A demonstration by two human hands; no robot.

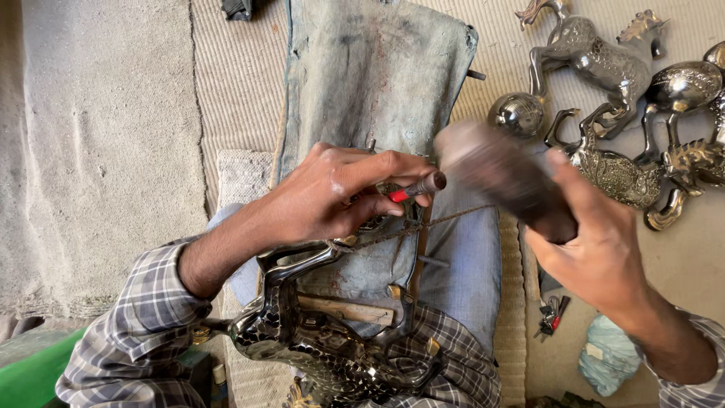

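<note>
My left hand (332, 198) grips a thin metal chisel with a red band (414, 187), its tip hidden under the fingers against a shiny engraved metal horse figure (317, 332) lying across my lap. My right hand (596, 242) holds a dark wooden mallet (502, 177), blurred, its head close to the chisel's butt end. A thin cord (445, 219) runs across the work beside the chisel. A worn blue cloth pad (377, 75) lies under the horse and stretches away from me.
Several finished metal horse figures (604, 64) and round metal pieces (517, 115) lie on the mat at the upper right. A pale blue bundle (608, 363) and small red-handled tools (553, 313) sit at the lower right. Grey felt (106, 151) covers the left.
</note>
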